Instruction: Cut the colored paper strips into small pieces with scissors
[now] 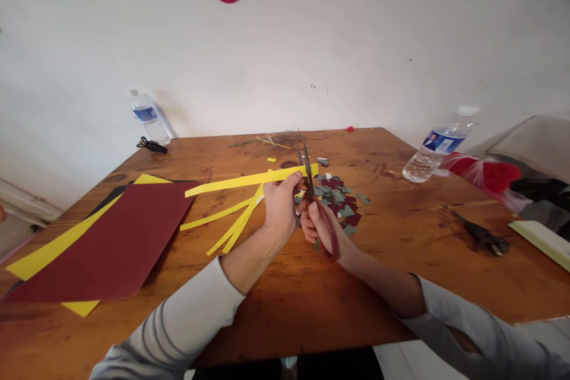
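My left hand point(281, 200) is closed on a long yellow paper strip point(240, 180), pinching it near its right end. In my right hand point(321, 227) is a pair of scissors with dark red handles point(331, 237). The blades point away from me and are parted around the strip, just right of my left fingers. Below and behind the scissors lies a pile of small grey and maroon paper pieces point(341, 196). More yellow strips point(236, 227) fan out on the table left of my left wrist.
Maroon, yellow and black sheets point(107, 243) overlap on the left of the wooden table point(276, 309). One water bottle point(151, 119) stands back left, another bottle point(434, 145) back right. A black plug point(483, 237) lies at the right. Thin twigs point(276, 141) lie near the wall.
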A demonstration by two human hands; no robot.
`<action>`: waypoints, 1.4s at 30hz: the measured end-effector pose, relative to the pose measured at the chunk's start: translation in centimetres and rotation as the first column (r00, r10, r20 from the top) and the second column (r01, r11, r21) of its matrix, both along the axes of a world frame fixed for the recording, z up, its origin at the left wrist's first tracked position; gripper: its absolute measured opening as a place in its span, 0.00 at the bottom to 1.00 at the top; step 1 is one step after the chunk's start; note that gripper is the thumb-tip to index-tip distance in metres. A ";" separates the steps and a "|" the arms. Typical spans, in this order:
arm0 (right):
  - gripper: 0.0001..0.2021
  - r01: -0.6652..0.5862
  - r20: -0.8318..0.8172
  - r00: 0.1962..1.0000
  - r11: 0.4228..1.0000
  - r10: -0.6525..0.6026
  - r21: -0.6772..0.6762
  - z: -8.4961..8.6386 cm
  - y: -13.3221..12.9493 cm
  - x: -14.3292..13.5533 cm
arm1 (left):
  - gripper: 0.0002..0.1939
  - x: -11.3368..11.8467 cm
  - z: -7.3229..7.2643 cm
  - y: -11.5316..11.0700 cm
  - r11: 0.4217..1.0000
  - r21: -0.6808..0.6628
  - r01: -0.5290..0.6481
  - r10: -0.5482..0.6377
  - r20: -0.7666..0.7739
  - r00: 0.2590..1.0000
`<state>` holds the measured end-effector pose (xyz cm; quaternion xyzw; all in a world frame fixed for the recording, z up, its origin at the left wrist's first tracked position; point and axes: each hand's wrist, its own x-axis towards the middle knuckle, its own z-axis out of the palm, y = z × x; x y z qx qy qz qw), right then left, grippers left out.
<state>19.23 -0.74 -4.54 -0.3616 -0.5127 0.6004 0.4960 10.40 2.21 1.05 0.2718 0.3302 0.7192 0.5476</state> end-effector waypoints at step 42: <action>0.34 0.059 0.046 0.997 0.998 -0.059 0.004 0.6 -0.1 0.3 | 0.11 -0.4 0.4 -0.1 0.996 -0.064 0.059 -0.057 0.037 0.998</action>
